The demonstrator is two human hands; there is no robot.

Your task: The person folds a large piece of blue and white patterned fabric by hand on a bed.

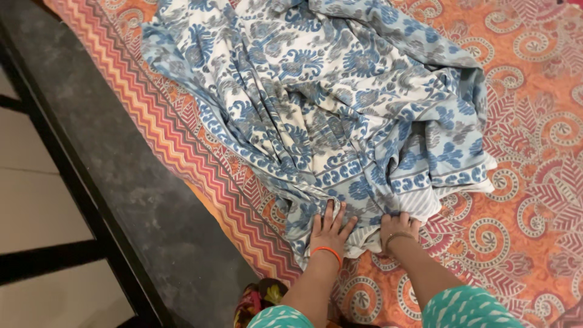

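Observation:
A large crumpled sheet (pixel 340 103), white with blue and grey floral print, lies heaped on an orange and red patterned bedspread (pixel 534 182). My left hand (pixel 330 229), with an orange band at the wrist, rests flat on the sheet's near edge, fingers spread. My right hand (pixel 399 229), wearing a thin bangle, has its fingers curled into the sheet's edge just to the right, gripping a fold. Both forearms come up from the bottom of the view in teal patterned sleeves.
A dark stone-like ledge (pixel 121 182) runs diagonally along the bed's left side. Beyond it lies pale tiled floor (pixel 36 206) with dark lines. The bedspread's zigzag border (pixel 176 133) runs beside the ledge.

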